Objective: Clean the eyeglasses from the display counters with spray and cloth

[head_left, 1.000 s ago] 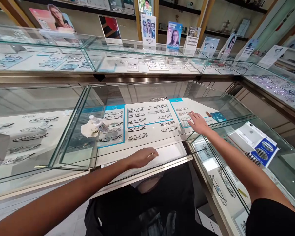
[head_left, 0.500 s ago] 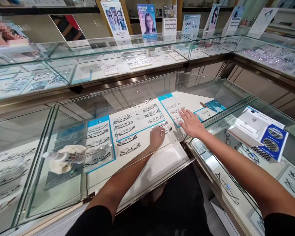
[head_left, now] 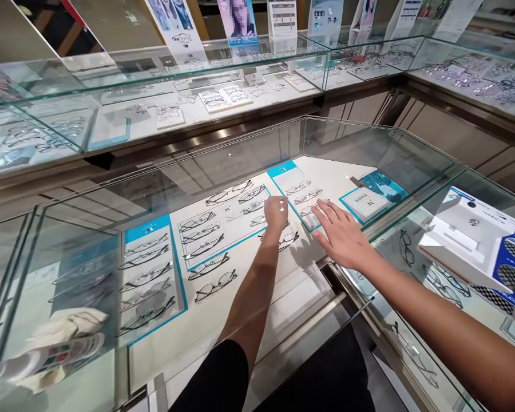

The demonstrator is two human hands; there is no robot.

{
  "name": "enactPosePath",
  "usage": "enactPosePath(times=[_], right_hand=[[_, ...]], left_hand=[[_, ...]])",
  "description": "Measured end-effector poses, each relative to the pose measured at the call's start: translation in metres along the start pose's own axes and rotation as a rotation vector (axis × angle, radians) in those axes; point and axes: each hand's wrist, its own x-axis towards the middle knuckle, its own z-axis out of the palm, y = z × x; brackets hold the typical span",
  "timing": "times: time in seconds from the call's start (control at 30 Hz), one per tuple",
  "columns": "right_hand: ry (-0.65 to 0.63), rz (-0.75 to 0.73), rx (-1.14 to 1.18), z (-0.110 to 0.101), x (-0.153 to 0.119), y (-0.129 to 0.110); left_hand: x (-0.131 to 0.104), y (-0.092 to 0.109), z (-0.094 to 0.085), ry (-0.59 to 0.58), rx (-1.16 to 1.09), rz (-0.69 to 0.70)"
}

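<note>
My left hand is inside the glass display case, reached in from the near side and seen through the glass. Its fingers are curled closed just right of the middle panel of eyeglasses; whatever they may hold is hidden. Just nearer than it lie dark-framed eyeglasses. My right hand is open, fingers spread, over the glass top beside the blue-edged panel with a short column of eyeglasses. I cannot tell whether its fingertips touch the glass. More eyeglasses rest at the near left.
A spray bottle and a crumpled cloth lie on the glass at left. On the right counter stands a white and blue box. Another glass counter with eyeglasses and upright posters runs along the back.
My left hand has moved farther into the case, away from my body. The right hand stays spread in nearly the same place. The view has tilted down and drawn closer.
</note>
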Motion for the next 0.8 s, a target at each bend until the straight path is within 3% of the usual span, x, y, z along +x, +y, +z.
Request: enactPosePath(times=[0.43, 0.63, 0.8], right_hand=[[0.006, 0.020, 0.025, -0.005, 0.000, -0.006], [-0.014, 0.027, 0.016, -0.005, 0.000, -0.007], [-0.024, 0.032, 0.048, -0.008, 0.002, -0.008]], left_hand=[[0.048, 0.002, 0.040, 0.036, 0.162, -0.266], [0.049, 0.009, 0.054, -0.002, 0.149, -0.312], [0.041, 0.019, 0.046, 0.012, 0.145, -0.260]])
